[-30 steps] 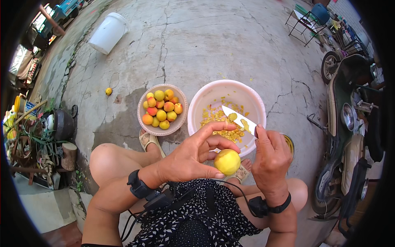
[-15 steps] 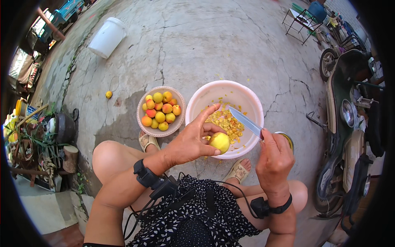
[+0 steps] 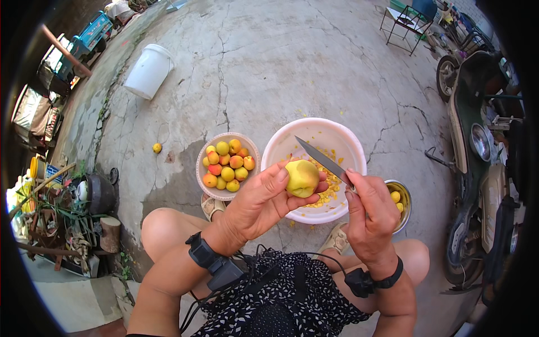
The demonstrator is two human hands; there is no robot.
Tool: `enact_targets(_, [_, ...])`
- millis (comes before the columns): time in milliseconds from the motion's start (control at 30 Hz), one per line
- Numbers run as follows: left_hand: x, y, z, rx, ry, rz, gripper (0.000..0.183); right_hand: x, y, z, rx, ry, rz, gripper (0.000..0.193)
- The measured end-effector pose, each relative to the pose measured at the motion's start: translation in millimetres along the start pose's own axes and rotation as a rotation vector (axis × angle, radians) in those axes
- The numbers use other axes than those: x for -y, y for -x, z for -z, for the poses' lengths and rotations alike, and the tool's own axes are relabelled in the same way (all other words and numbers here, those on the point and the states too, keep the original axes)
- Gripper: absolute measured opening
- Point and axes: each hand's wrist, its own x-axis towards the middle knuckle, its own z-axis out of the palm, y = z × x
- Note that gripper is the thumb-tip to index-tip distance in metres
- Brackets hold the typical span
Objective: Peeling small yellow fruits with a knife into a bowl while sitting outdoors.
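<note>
My left hand (image 3: 261, 196) cups a peeled yellow apricot (image 3: 302, 178), thumb on its near side and fingers under it. A brownish patch shows on its top. My right hand (image 3: 373, 210) grips a kitchen knife (image 3: 321, 156) by the handle, its blade slanting up and left just beyond the fruit, apart from it as far as I can see. Below both is a pinkish-white basin (image 3: 359, 147) holding many small yellow scraps (image 3: 330, 194). Left of it stands a pale basket (image 3: 200, 168) piled with red-and-yellow apricots (image 3: 225, 159). A metal bowl (image 3: 408, 205) with yellow fruit sits partly behind my right hand.
One loose apricot (image 3: 157, 147) lies on the cracked concrete floor. Farther off stands a white bucket (image 3: 148, 72). A scooter (image 3: 477, 123) lines the right side; a dark pot (image 3: 101, 192) and a log stump (image 3: 110, 234) are at the left. Cables hang from my wrist straps.
My left hand has turned the fruit upward and brought it nearer the knife. The knife has shifted slightly left. The view has shifted, showing more of the metal bowl.
</note>
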Motion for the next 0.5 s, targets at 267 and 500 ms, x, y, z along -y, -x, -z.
enact_targets(267, [-2, 9, 6, -0.144, 0.192, -0.065, 0.054, 11, -12, -20, 0.023, 0.050, 0.307, 0.043])
enact_targets(500, [-2, 17, 6, -0.207, 0.257, -0.065, 0.050, 15, -12, -30, 0.098, 0.112, 0.382, 0.048])
